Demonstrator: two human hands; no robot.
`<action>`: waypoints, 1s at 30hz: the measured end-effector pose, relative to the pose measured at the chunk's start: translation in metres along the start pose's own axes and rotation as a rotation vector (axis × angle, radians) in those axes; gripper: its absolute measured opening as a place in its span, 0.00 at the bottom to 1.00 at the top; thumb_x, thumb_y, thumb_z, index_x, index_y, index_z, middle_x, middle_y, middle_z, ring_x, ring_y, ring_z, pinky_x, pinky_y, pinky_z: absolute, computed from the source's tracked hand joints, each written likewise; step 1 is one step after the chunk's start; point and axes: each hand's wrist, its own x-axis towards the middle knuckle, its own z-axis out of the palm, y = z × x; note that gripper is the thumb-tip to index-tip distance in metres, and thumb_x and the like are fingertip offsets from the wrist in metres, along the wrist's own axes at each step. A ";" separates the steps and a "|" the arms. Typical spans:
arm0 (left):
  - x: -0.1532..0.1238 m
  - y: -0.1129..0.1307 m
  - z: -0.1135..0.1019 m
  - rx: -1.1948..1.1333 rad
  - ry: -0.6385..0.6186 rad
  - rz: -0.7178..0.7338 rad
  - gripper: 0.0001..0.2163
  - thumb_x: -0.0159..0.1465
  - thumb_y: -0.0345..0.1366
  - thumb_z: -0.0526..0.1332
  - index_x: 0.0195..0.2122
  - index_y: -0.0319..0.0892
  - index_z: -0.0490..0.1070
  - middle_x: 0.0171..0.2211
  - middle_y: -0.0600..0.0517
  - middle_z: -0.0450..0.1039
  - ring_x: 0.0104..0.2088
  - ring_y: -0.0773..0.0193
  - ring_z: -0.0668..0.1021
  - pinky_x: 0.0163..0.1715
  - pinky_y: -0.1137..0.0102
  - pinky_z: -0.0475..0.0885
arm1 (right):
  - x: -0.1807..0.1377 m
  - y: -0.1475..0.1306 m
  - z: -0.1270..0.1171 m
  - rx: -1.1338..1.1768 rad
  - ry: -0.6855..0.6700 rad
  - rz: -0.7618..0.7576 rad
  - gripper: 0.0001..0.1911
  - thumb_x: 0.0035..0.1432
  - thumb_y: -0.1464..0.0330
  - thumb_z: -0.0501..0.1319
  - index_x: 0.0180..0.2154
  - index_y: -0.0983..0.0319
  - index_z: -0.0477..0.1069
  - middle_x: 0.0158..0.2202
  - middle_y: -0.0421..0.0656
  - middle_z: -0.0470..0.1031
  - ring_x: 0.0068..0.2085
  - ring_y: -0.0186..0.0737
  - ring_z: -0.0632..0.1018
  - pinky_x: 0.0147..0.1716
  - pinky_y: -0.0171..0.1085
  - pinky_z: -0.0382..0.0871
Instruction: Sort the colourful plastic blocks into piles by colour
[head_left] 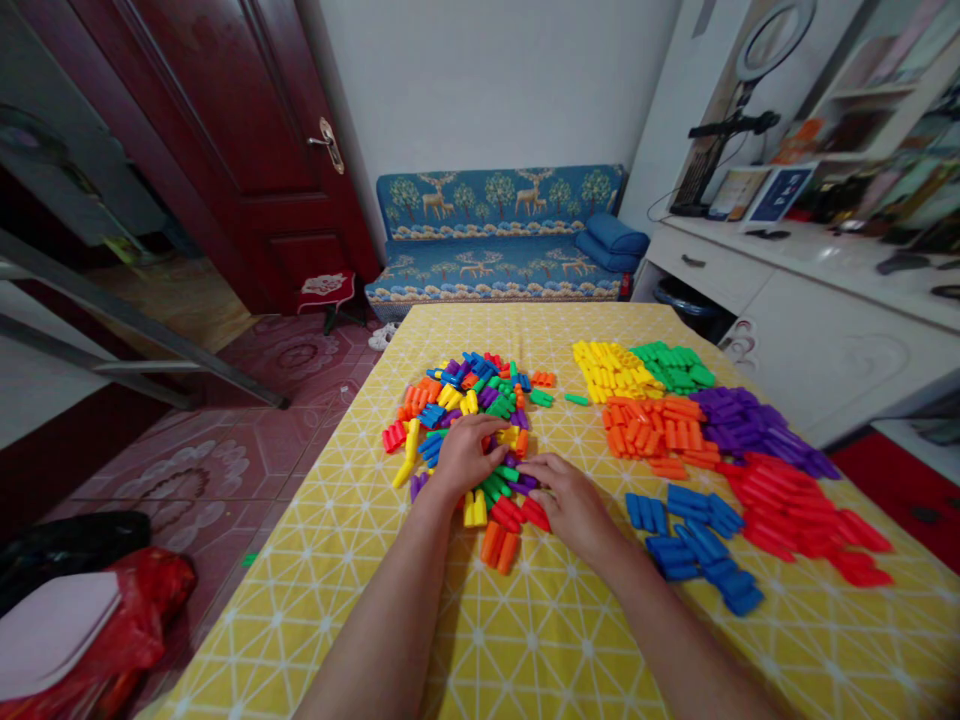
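Note:
A mixed pile of small plastic tube-shaped blocks point(480, 385) in several colours lies on the table's left half. My left hand point(466, 458) rests over the near part of this pile, fingers spread forward and thumb apart, partly hiding the blocks beneath. At the pile's right edge, my right hand point(571, 500) reaches in with its fingers apart. Its fingertips are beside a purple block point(527, 483) and a red block point(535, 514); whether they press on them I cannot tell. Orange blocks point(499, 547) and yellow blocks point(475, 508) lie just in front of my left hand.
Single-colour heaps stand on the table's right: yellow point(611, 370), green point(671, 367), orange point(656, 430), purple point(750, 425), red point(795, 505) and blue point(694, 540). A yellow patterned cloth point(360, 570) covers the table. Beyond is a blue sofa point(495, 255); a white cabinet point(840, 310) stands right.

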 end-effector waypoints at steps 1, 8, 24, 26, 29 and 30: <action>0.000 0.000 0.000 0.002 0.002 -0.003 0.14 0.60 0.35 0.64 0.47 0.45 0.77 0.47 0.49 0.77 0.47 0.57 0.77 0.50 0.63 0.70 | -0.001 0.000 0.002 0.000 0.024 0.004 0.23 0.53 0.79 0.56 0.48 0.55 0.75 0.48 0.44 0.73 0.50 0.41 0.73 0.53 0.42 0.68; 0.001 0.001 -0.001 -0.004 -0.005 -0.020 0.13 0.59 0.34 0.64 0.46 0.45 0.77 0.46 0.48 0.78 0.47 0.57 0.78 0.49 0.64 0.71 | -0.004 0.001 0.003 -0.040 0.091 0.017 0.17 0.54 0.73 0.60 0.47 0.55 0.74 0.45 0.44 0.71 0.48 0.44 0.74 0.49 0.44 0.70; 0.001 0.000 -0.002 0.010 -0.009 -0.043 0.13 0.59 0.33 0.63 0.45 0.44 0.77 0.46 0.48 0.78 0.46 0.57 0.78 0.49 0.64 0.71 | -0.017 0.058 -0.113 -0.099 0.614 0.190 0.11 0.49 0.62 0.65 0.37 0.58 0.74 0.37 0.45 0.75 0.34 0.40 0.75 0.36 0.39 0.71; 0.001 0.002 -0.002 0.007 -0.008 -0.044 0.12 0.59 0.33 0.63 0.45 0.44 0.77 0.46 0.49 0.78 0.46 0.57 0.78 0.48 0.64 0.71 | -0.023 0.084 -0.153 -0.019 0.732 0.346 0.14 0.46 0.61 0.68 0.36 0.59 0.75 0.34 0.44 0.76 0.32 0.40 0.75 0.32 0.38 0.70; 0.002 0.003 -0.003 -0.004 -0.007 -0.040 0.12 0.60 0.34 0.63 0.45 0.44 0.77 0.45 0.49 0.78 0.45 0.57 0.78 0.48 0.64 0.72 | -0.031 0.119 -0.198 0.006 0.821 0.550 0.14 0.42 0.64 0.70 0.34 0.60 0.75 0.31 0.44 0.76 0.31 0.39 0.76 0.30 0.37 0.68; 0.002 0.003 -0.003 -0.006 -0.008 -0.040 0.12 0.60 0.34 0.63 0.45 0.44 0.77 0.45 0.49 0.78 0.45 0.57 0.78 0.47 0.64 0.72 | -0.033 0.130 -0.207 -0.023 0.838 0.595 0.14 0.42 0.65 0.71 0.34 0.60 0.75 0.30 0.44 0.76 0.31 0.39 0.76 0.30 0.37 0.67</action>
